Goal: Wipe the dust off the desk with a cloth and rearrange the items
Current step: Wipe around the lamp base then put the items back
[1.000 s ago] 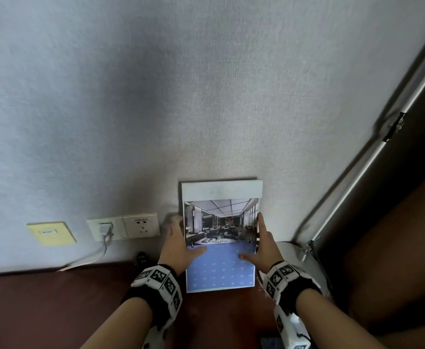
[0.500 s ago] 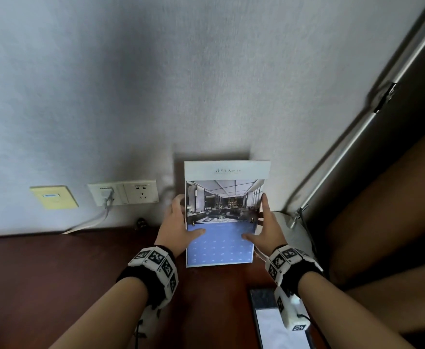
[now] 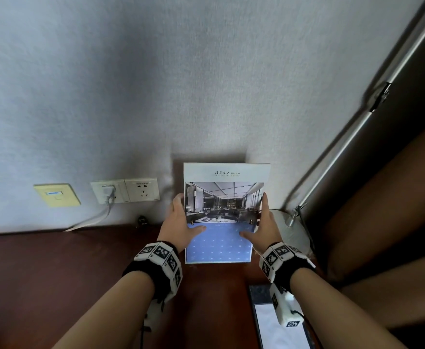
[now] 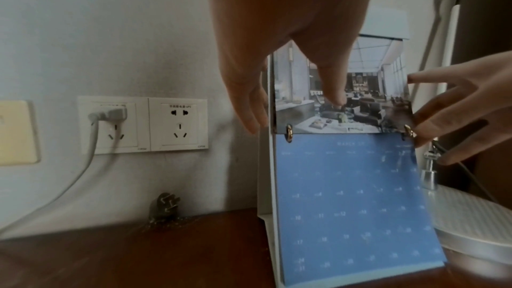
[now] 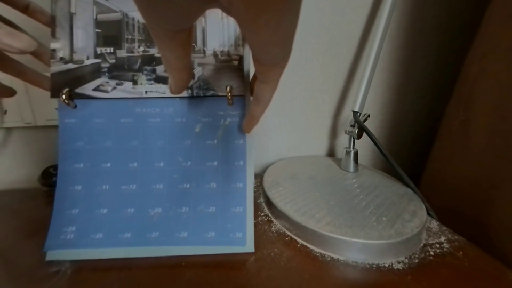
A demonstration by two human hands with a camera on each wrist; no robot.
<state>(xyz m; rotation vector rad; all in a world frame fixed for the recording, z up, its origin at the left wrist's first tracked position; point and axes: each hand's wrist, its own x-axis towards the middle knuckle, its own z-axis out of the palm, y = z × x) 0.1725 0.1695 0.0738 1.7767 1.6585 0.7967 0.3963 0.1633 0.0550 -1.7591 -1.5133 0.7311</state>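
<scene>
A desk calendar (image 3: 219,248) with a room photo above a blue month sheet stands upright on the dark wooden desk (image 3: 55,285), close to the wall. My left hand (image 3: 190,214) holds its left edge, thumb on the front and fingers behind. My right hand (image 3: 254,215) holds the right edge the same way. The left wrist view shows the calendar (image 4: 346,205) with my thumb on the photo. In the right wrist view the calendar (image 5: 152,172) reads March. No cloth is in view.
A silver lamp base (image 5: 343,205) stands just right of the calendar, ringed by white dust (image 5: 415,255); its arm (image 3: 357,127) slants up right. Wall sockets (image 3: 125,190) with a plugged cable sit left. A dark tray with white paper (image 3: 276,323) lies near my right wrist.
Both hands keep their hold on the calendar, which has hardly moved against the wall. My view has tipped down, bringing the dark tray into sight.
</scene>
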